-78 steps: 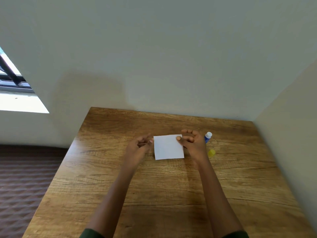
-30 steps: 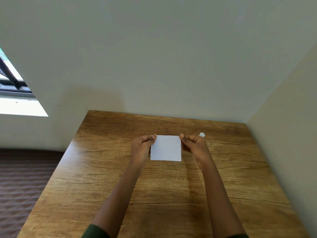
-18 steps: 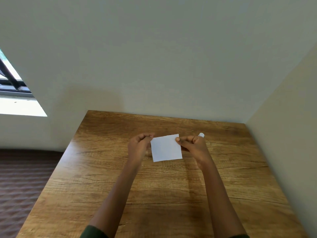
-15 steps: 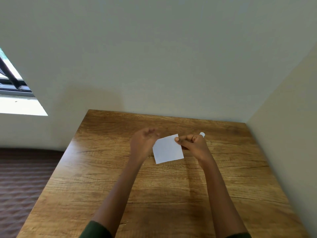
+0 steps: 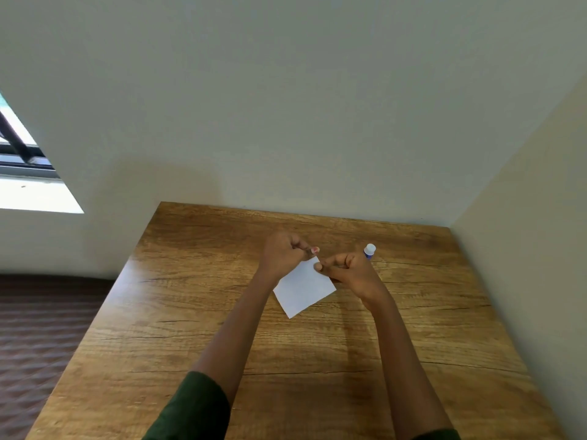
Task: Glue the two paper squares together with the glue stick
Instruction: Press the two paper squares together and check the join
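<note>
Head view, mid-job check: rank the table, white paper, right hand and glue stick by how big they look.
1. table, by far the largest.
2. white paper and right hand: about alike, so not ranked.
3. glue stick, smallest; only its top shows behind the right hand.

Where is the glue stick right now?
In the head view, the glue stick sits on the table right of centre, just behind the right hand, partly hidden by it.
</note>
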The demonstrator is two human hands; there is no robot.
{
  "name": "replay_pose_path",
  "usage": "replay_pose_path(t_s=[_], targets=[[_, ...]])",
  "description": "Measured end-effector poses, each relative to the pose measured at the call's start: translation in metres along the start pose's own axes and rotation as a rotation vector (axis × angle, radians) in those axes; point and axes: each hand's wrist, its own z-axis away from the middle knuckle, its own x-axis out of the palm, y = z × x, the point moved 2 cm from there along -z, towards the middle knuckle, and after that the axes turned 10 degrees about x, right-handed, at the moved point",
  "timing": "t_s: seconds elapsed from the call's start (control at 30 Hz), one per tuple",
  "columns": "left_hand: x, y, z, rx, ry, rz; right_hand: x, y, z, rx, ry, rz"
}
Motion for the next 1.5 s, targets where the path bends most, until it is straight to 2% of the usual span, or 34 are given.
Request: replay_pose_path(t_s=[0.13, 0.43, 0.7, 0.87, 1.03, 1.1, 1.2, 1.27, 1.5], targets=[[-0.005, -0.006, 0.003, -0.095, 0.117, 0.098, -0.006, 0.010, 0.004, 0.038, 0.022, 0.035], [-0.006, -0.011, 0.008, -0.220, 0.286, 0.281, -0.007, 0.013, 0.011, 0.036, 0.046, -0.104], [0.003, -0.010, 0.014, -0.294, 0.437, 0.452, 0.010, 0.018, 0.005, 0.104, 0.157, -0.475], [0.010, -0.011, 0.018, -0.317, 0.506, 0.502, 0.016, 0.013, 0.002, 0.130, 0.193, -0.480], [0.009, -0.015, 0.018, -0.357, 0.416, 0.544, 0.010, 0.005, -0.004, 0.096, 0.240, -0.346], [0.002, -0.013, 0.016, -0.303, 0.356, 0.531, 0.004, 0.002, -0.005, 0.078, 0.235, -0.279], [-0.005, -0.005, 0.006, -0.064, 0.183, 0.156, -0.001, -0.006, -0.006, 0.066, 0.155, -0.141], [-0.002, 0.001, 0.001, 0.003, 0.036, -0.134, -0.001, -0.012, -0.007, 0.049, 0.091, -0.050], [0.001, 0.005, -0.002, 0.065, 0.003, -0.111, 0.002, -0.015, -0.002, 0.014, 0.036, 0.029]])
